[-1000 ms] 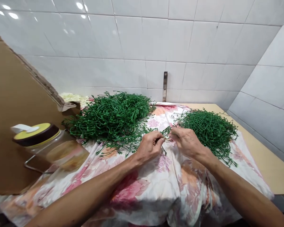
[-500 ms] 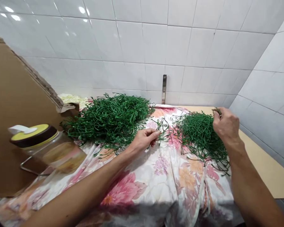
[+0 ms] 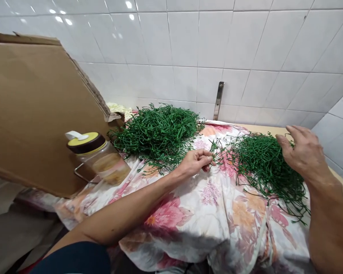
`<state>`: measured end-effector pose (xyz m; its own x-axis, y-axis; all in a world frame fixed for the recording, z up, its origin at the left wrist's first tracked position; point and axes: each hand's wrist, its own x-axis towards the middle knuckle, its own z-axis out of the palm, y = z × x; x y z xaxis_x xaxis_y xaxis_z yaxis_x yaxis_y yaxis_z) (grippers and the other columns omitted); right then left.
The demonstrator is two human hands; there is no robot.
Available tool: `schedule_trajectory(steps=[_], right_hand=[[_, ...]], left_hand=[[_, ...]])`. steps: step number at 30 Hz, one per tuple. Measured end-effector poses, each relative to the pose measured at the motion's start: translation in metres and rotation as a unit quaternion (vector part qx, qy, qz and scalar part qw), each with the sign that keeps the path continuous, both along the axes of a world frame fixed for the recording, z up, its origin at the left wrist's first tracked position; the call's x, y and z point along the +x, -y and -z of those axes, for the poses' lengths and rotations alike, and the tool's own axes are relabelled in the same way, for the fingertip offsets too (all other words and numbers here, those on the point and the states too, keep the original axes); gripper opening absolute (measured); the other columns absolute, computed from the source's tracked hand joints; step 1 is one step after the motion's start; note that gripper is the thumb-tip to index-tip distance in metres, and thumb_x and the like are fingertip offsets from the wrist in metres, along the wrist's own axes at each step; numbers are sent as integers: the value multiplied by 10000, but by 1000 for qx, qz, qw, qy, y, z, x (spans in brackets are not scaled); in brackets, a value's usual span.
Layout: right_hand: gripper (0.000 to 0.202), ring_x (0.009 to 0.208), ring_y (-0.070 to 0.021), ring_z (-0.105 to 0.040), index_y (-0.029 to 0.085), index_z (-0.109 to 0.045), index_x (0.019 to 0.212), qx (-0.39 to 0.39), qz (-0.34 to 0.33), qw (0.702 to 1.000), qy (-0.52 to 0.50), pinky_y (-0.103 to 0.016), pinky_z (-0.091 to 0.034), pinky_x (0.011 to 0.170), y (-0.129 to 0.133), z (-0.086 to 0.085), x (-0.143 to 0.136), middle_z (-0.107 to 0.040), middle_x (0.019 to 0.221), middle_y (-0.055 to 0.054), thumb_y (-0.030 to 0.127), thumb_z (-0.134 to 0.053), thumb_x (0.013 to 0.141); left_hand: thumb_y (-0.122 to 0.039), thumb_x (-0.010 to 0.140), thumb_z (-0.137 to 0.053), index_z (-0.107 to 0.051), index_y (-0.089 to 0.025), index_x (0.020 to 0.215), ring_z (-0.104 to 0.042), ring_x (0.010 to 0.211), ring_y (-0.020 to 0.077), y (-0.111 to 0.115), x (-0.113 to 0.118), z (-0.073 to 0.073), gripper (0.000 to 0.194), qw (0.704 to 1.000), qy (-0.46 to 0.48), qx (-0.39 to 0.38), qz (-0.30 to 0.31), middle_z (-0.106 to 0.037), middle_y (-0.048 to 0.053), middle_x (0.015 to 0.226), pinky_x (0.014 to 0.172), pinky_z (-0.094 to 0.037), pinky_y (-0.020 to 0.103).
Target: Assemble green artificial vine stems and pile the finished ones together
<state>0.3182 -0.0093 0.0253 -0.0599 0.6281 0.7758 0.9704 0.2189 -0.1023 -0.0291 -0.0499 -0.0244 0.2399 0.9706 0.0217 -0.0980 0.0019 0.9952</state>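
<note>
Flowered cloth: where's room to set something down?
Bare: flowered cloth in front, between left forearm and right green pile. Crowded: further back, with left green pile, left hand and its stems; far left, jar and cardboard.

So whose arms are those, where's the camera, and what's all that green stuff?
They belong to a person working with two bare hands; there's no robot. The camera sits on their head, looking forward and down. On the flowered cloth lie two piles of thin green stems: a bigger left pile and a smaller right pile. The left hand pinches some green stems. The right hand is open by the right pile; I can't tell whether it touches. Over left, a jar stands beside cardboard.
</note>
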Motion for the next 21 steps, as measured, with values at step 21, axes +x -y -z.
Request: schedule_trajectory(steps=[21], right_hand=[[168, 837, -203, -645, 187, -663, 980, -129, -350, 927, -35, -333, -505, 789, 61, 30, -140, -684, 901, -80, 243, -509, 1019]], left_hand=[[-521, 811, -747, -578, -136, 834, -561, 505, 72, 4, 2, 3, 421, 1000, 3, 29, -2, -668, 22, 730, 506, -443, 208]])
